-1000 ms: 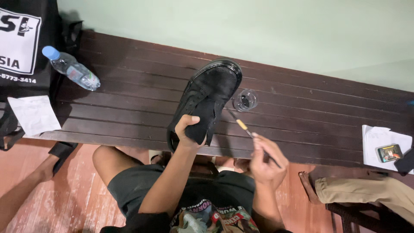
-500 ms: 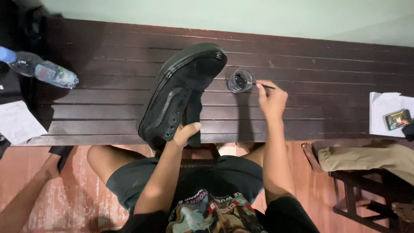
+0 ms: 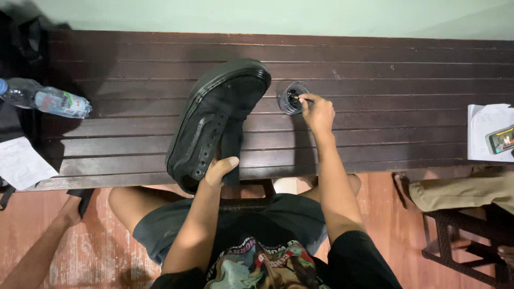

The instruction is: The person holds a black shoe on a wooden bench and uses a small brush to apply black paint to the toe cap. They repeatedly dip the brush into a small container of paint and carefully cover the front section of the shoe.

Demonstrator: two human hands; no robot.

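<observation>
Black shoe (image 3: 217, 120): stands tilted on the dark slatted tabletop (image 3: 396, 64), toe up and away from you, heel end at the near edge over your lap. Your left hand (image 3: 218, 170) is closed on the heel end, thumb outside by the collar, the other fingers hidden behind or inside the opening.

Handling, as a judgement: thick rubber sole, so stiff and a bit weighty underneath; upper softer, gives if squeezed. The sole rim looks grippy. The heel is a sound hold; a palm under the sole would steady it better.

Small clear cup (image 3: 293, 97): on the tabletop just beside the toe, dark inside. Likely light, easy to tip, and may spill.

Your right hand (image 3: 318, 111) is pinched shut on a thin brush (image 3: 297, 98), tip down in the cup. Brush looks light and slim; a fingertip pinch near the ferrule suits it.

Further out: plastic water bottle (image 3: 51, 100) lying at far left, white paper (image 3: 20, 163) below it. At right, more paper with a phone (image 3: 500, 140) on it. Another person's arm (image 3: 37, 251) shows at lower left, well apart from your hands.
</observation>
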